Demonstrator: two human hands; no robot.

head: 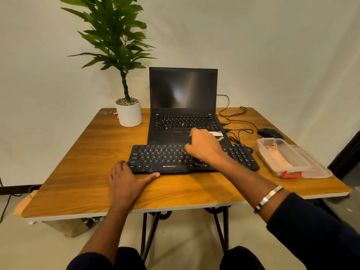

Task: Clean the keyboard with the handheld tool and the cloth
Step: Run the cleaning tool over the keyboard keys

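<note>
The black keyboard (pixel 171 158) lies on the wooden table (pixel 81 172) directly in front of an open laptop (pixel 183 106). The left hand (pixel 126 182) rests flat on the table at the keyboard's front left corner, fingers relaxed and thumb touching the front edge. The right hand (pixel 204 147) is over the keys with fingers curled around a dark handheld tool (pixel 200 162), mostly hidden beneath the palm; a clear plastic box (pixel 282 156) sits at the right.
</note>
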